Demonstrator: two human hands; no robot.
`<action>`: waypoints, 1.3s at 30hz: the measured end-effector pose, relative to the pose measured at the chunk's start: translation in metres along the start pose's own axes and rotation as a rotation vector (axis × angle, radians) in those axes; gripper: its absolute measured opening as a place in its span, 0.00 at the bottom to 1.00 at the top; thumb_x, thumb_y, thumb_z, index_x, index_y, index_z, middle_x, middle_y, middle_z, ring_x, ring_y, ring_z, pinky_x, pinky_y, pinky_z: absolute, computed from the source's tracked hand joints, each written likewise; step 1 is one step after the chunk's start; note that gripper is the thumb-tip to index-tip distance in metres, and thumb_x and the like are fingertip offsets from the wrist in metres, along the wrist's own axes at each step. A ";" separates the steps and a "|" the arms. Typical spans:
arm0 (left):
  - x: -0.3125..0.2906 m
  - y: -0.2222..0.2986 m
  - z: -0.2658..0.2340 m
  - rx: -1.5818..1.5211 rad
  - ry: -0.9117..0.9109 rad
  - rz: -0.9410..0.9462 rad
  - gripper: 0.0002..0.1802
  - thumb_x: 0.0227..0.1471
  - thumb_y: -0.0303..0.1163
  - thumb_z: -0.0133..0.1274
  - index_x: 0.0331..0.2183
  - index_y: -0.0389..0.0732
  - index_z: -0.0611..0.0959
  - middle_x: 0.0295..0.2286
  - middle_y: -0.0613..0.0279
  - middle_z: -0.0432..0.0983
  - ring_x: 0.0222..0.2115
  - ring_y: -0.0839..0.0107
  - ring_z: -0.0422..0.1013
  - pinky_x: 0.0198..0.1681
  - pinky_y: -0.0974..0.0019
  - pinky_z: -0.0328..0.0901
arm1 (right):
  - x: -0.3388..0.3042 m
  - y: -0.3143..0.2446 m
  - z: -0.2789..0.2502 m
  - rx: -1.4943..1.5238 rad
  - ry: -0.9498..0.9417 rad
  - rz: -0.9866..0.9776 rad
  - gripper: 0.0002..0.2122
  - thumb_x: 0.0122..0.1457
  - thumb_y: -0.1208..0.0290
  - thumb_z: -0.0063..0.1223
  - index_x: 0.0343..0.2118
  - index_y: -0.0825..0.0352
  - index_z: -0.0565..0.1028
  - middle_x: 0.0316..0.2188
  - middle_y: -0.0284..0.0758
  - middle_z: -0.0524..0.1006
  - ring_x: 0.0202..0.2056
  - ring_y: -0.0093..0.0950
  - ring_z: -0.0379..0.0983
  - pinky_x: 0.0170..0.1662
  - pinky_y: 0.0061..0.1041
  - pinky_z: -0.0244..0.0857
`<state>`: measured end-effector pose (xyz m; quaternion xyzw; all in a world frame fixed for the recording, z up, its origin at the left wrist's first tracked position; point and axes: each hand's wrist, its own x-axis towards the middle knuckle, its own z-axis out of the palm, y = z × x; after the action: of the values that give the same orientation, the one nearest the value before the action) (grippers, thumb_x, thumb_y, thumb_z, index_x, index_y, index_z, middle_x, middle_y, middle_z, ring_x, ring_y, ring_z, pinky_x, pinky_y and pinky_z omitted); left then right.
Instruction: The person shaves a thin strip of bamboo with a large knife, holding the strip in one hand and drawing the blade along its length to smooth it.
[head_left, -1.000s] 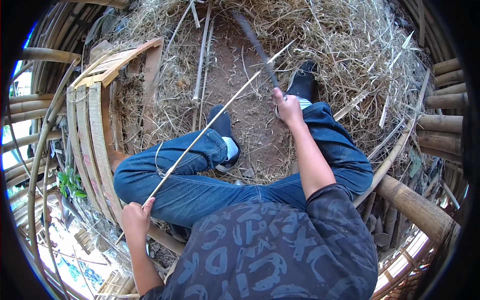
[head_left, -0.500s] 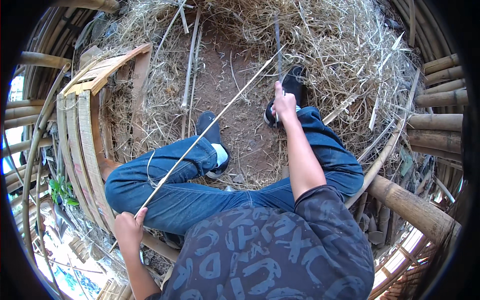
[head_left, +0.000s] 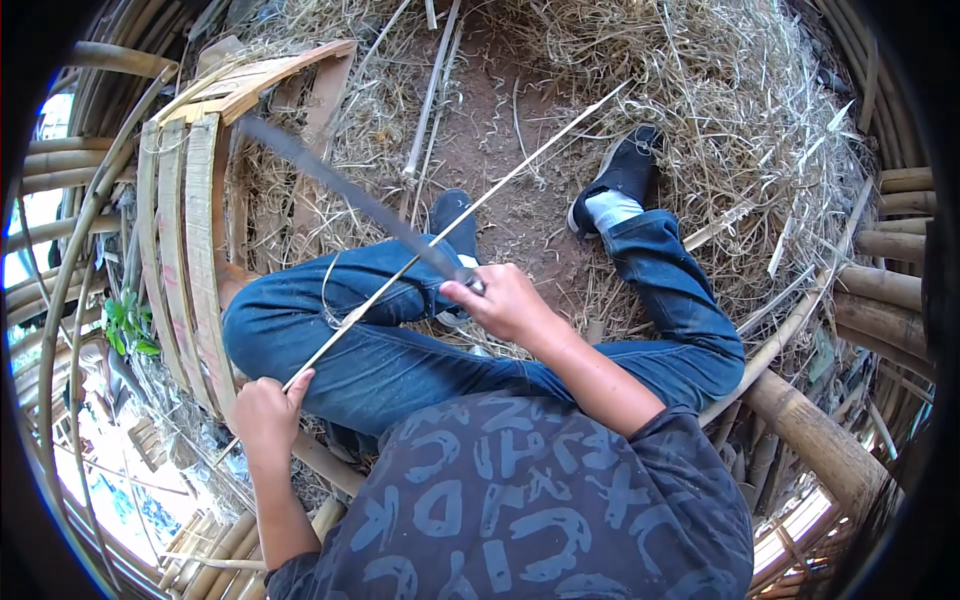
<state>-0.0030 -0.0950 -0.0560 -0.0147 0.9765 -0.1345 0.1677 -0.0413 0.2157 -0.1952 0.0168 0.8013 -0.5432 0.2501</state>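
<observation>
A long thin bamboo strip [head_left: 520, 166] slants across my lap from lower left to upper right. My left hand [head_left: 268, 416] is closed round its lower end beside my left thigh. In my right hand [head_left: 505, 301], closed round the handle, is a long-bladed knife [head_left: 345, 190]; its dark blade points to the upper left. Near the handle the blade crosses the strip above my left shin, and I cannot tell whether its edge is cutting in. A thin curled sliver [head_left: 328, 290] stands off the strip over my left thigh.
A slatted wooden crate [head_left: 203, 240] stands at my left. Dry shavings [head_left: 720, 130] heap over the ground ahead and right, around bare soil [head_left: 495, 110]. Loose split pieces [head_left: 432, 95] lie ahead. A thick bamboo pole [head_left: 815, 435] is at my right, and bamboo walls curve round both sides.
My right hand has come back from near my right shoe toward my lap, and the knife has swung from pointing away to the upper left. The left hand keeps its hold on the strip.
</observation>
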 end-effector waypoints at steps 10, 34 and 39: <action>-0.005 0.009 -0.002 0.154 0.084 0.041 0.39 0.45 0.66 0.51 0.11 0.35 0.78 0.12 0.47 0.71 0.15 0.51 0.71 0.20 0.55 0.65 | -0.001 0.025 -0.008 -0.378 0.079 0.031 0.32 0.51 0.32 0.46 0.28 0.63 0.82 0.23 0.46 0.79 0.32 0.45 0.77 0.37 0.42 0.70; -0.006 0.012 0.008 0.202 0.161 0.002 0.43 0.40 0.72 0.51 0.08 0.37 0.76 0.09 0.51 0.70 0.12 0.54 0.71 0.16 0.59 0.64 | 0.003 0.069 -0.007 -0.469 0.211 0.095 0.33 0.54 0.35 0.43 0.23 0.68 0.78 0.22 0.50 0.77 0.30 0.50 0.75 0.34 0.46 0.69; -0.009 0.015 0.008 0.200 0.180 0.001 0.43 0.40 0.72 0.51 0.08 0.37 0.77 0.09 0.50 0.70 0.12 0.54 0.71 0.16 0.59 0.64 | -0.007 0.088 -0.017 -0.523 0.252 0.095 0.33 0.53 0.33 0.43 0.23 0.67 0.78 0.22 0.49 0.77 0.30 0.49 0.76 0.33 0.47 0.68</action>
<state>0.0078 -0.0822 -0.0640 0.0149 0.9693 -0.2321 0.0799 -0.0155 0.2687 -0.2631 0.0566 0.9372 -0.2994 0.1696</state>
